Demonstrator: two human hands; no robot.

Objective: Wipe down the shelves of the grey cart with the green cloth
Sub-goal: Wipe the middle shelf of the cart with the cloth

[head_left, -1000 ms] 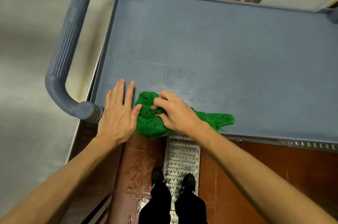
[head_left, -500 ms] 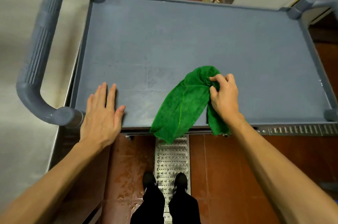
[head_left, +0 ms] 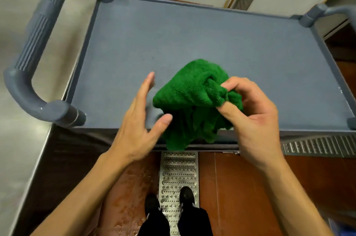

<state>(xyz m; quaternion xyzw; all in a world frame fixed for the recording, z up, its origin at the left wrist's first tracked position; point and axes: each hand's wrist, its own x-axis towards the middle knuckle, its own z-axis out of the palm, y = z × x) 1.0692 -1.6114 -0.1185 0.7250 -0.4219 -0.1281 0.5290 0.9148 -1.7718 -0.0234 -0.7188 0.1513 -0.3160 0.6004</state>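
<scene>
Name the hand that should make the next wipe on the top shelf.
Likely right: the right hand pinches the green cloth above the top shelf; the left hand is open beside it, empty.

Items, mine:
- Left hand point(head_left: 134, 126): bare, nails cut short.
- Right hand point(head_left: 254, 120): bare, nails cut short.
- Left forearm point(head_left: 86, 193), right forearm point(head_left: 289, 197): uncovered down to the edge of view.
- Trousers point(head_left: 154, 225): black, both legs.
- Left shoe point(head_left: 152, 204), right shoe point(head_left: 186, 196): black, rounded toes, small pale marks.
</scene>
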